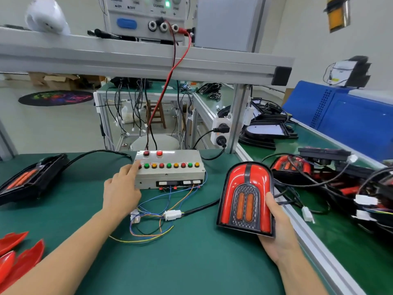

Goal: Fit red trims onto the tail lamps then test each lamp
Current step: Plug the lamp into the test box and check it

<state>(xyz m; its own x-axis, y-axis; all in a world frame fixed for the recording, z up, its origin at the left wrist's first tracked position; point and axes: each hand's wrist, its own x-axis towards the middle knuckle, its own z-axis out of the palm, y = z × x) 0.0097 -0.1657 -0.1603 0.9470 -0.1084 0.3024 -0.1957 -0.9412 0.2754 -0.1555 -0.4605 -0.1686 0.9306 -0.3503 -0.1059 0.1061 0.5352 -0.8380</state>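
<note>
On the green worktop (187, 262), in the head view, the right hand (278, 233) grips a tail lamp (246, 199) with red trim fitted, fingers curled round its right edge, holding it tilted up near the worktop's right rim. The left hand (121, 188) has an extended finger pressing a button at the left end of the grey test box (170, 173). Spare red trims (19, 254) lie at the near left corner.
</note>
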